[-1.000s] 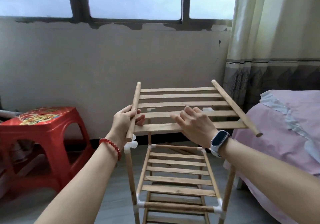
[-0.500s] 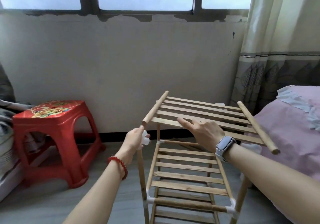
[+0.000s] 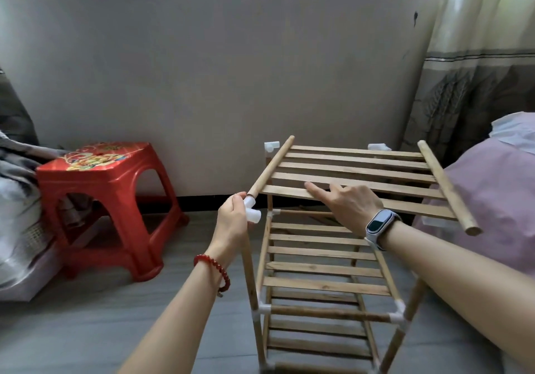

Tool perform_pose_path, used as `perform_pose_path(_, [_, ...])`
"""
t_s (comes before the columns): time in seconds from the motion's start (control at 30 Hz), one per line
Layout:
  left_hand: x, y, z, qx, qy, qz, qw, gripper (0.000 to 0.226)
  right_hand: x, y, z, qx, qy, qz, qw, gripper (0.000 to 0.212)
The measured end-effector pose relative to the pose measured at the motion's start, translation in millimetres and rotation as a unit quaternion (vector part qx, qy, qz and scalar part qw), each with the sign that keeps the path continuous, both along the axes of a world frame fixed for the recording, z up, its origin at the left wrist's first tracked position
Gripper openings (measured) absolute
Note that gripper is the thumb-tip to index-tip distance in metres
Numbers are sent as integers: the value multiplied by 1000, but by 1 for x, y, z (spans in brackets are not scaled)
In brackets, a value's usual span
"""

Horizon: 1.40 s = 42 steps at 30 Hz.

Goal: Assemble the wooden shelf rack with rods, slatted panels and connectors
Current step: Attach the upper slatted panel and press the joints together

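1. The rack frame point(image 3: 327, 272) is seen on the grey floor point(image 3: 86, 330), by the wall at 12 o'clock.
2. The top slatted panel point(image 3: 356, 176) is steadied by the flat, open right hand point(image 3: 344, 205); a slip could be caused by tilt.
3. The near-left connector point(image 3: 252, 212) is pinched by the left hand point(image 3: 233, 220); the rod end could miss it if misaligned.
4. A red stool point(image 3: 107, 199) is seen at 9 o'clock.

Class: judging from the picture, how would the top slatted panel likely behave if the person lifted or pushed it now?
The top slatted panel probably stays stiff: its slats run straight between two rods. It looks light, being thin and gappy. It may tip or slide, since the right hand lies flat on it.
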<state>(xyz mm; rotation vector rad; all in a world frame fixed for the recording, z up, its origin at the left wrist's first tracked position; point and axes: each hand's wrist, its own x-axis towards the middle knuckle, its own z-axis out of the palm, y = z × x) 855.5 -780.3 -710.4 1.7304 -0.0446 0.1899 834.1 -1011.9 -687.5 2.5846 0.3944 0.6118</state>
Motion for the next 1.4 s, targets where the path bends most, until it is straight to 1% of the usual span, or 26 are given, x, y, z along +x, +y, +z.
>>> perform_pose_path(0.17, [-6,-4,4,-5,9,0,1000,35,1,-4,-4,-4,-20,20,1000,58])
perform_pose_path(0.33, [-16,-8,7,-29,30,-9,999,37,0,-9,-4,-1,14,40,999,56])
perform_pose_path(0.37, [-19,-10,7,-26,33,-12,999,38,-1,-11,-1,5,5,63,998,56])
perform_pose_path(0.47, [-31,-16,7,-35,37,-25,998,38,-6,-19,5,53,-70,158,984,56])
perform_pose_path(0.53, [-38,-21,7,-46,53,-47,996,39,-6,-25,6,46,-73,179,980,58])
perform_pose_path(0.6, [-45,-25,9,-68,77,-77,992,37,-7,-30,10,29,-44,174,983,61])
perform_pose_path(0.7, [-51,-23,11,-120,124,-139,975,29,-9,-38,12,25,-23,180,983,62])
perform_pose_path(0.73, [-51,-20,14,-119,138,-163,970,26,-10,-41,13,28,-21,190,981,62])
perform_pose_path(0.77, [-50,-17,17,-91,148,-179,969,25,-11,-43,14,31,-20,202,979,61])
perform_pose_path(0.83, [-45,-14,24,-35,166,-178,969,30,-12,-46,18,39,-18,219,975,57])
perform_pose_path(0.87, [-43,-15,27,-32,188,-173,966,33,-13,-47,20,39,-17,222,974,55])
perform_pose_path(0.93, [-42,-21,30,-57,241,-174,953,39,-13,-49,20,32,-18,229,973,52])
perform_pose_path(1.03, [-41,-32,29,-158,298,-186,923,39,-14,-54,17,21,-27,238,971,47])
perform_pose_path(1.07, [-41,-35,28,-189,301,-188,916,37,-14,-56,16,21,-29,239,970,47])
perform_pose_path(1.1, [-41,-37,28,-201,295,-188,915,35,-13,-57,15,25,-33,239,970,47])
perform_pose_path(1.17, [-42,-40,29,-197,280,-194,919,36,-15,-61,13,29,-53,235,970,40])
perform_pose_path(1.23, [-44,-41,31,-197,280,-211,916,37,-16,-64,10,34,-75,233,969,39])
perform_pose_path(1.3, [-44,-39,33,-222,291,-229,902,31,-16,-63,11,27,-93,225,970,43])
perform_pose_path(1.33, [-45,-38,34,-252,297,-234,891,26,-17,-62,11,18,-108,212,971,47])
perform_pose_path(1.4, [-47,-38,35,-303,301,-237,872,22,-18,-57,12,10,-134,173,976,47])
